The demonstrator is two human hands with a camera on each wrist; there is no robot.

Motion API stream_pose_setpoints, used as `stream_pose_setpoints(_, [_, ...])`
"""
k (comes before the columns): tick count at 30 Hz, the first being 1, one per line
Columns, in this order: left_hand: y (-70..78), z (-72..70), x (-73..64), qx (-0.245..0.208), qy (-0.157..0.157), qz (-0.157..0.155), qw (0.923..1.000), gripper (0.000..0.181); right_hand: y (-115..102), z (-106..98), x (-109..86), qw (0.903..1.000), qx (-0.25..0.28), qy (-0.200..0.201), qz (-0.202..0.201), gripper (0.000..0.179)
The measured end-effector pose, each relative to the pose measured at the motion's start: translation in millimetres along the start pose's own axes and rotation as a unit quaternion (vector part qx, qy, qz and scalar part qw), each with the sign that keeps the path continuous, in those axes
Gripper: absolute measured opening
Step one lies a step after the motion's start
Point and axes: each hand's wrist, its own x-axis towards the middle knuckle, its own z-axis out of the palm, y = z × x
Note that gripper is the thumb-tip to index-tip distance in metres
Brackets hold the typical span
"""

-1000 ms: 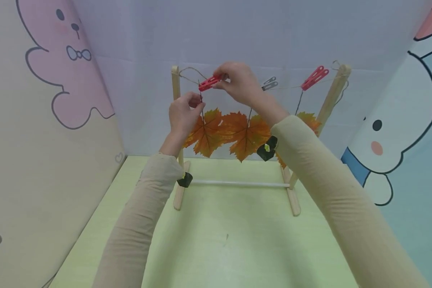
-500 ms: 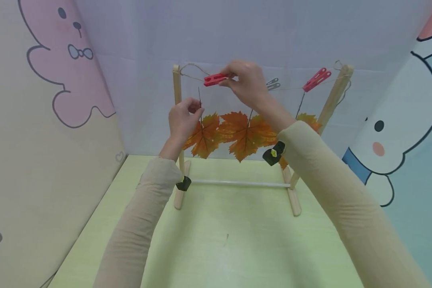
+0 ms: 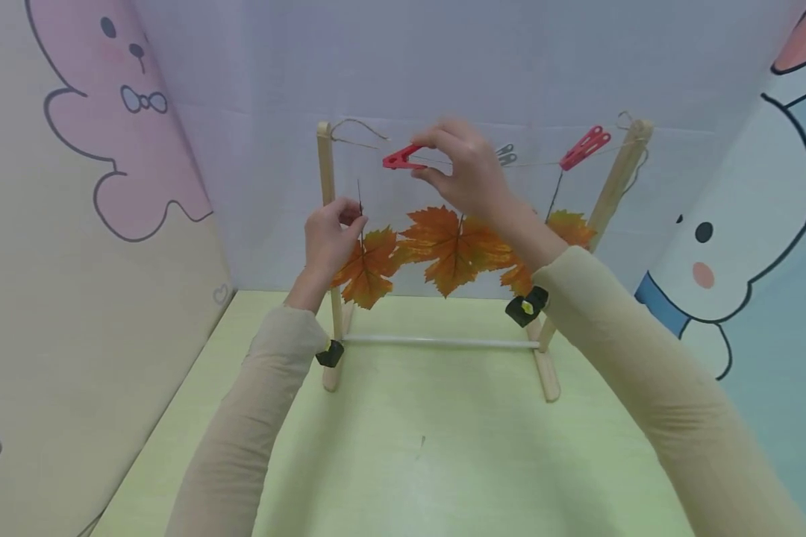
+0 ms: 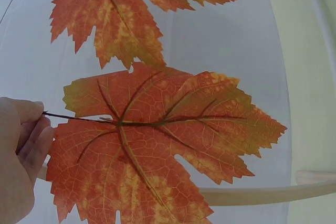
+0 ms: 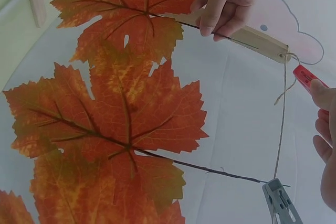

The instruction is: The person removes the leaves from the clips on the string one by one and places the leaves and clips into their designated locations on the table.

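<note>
My left hand point(image 3: 332, 235) pinches the dark stem of an orange maple leaf point(image 3: 368, 268). The stem's thin tip point(image 3: 359, 192) sticks up above the fingers, below and apart from the red clothespin point(image 3: 403, 158). My right hand point(image 3: 466, 168) holds that clothespin between thumb and fingers, its handle ends spread. It sits close to the twine point(image 3: 357, 142); I cannot tell if it touches it. A second maple leaf point(image 4: 110, 17) hangs by its stem from a grey clothespin point(image 5: 281, 200). Farther right, another red clothespin point(image 3: 584, 148) holds a leaf point(image 3: 567, 227) by its stem.
A wooden frame has a left post point(image 3: 327, 168), a right post point(image 3: 621, 175) and a white crossbar point(image 3: 436, 341) low down. It stands on a pale green table point(image 3: 416, 462). A white cloth point(image 3: 403, 60) hangs behind, with cartoon-printed walls at both sides.
My left hand has drawn the leaf down and slightly left, so its stem tip has left the red clothespin. The clothespin's handle ends, close together before, now stand apart in my right hand.
</note>
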Motion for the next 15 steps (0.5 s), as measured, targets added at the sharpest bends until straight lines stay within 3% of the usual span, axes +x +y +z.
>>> stream_pose_setpoints(15, [-22.8, -14.1, -18.7, 0.035, -0.006, -0.001, 0.9994, 0.012, 0, -9, -41.6, 0.9994, 0.001, -0.006, -0.033, 0.030])
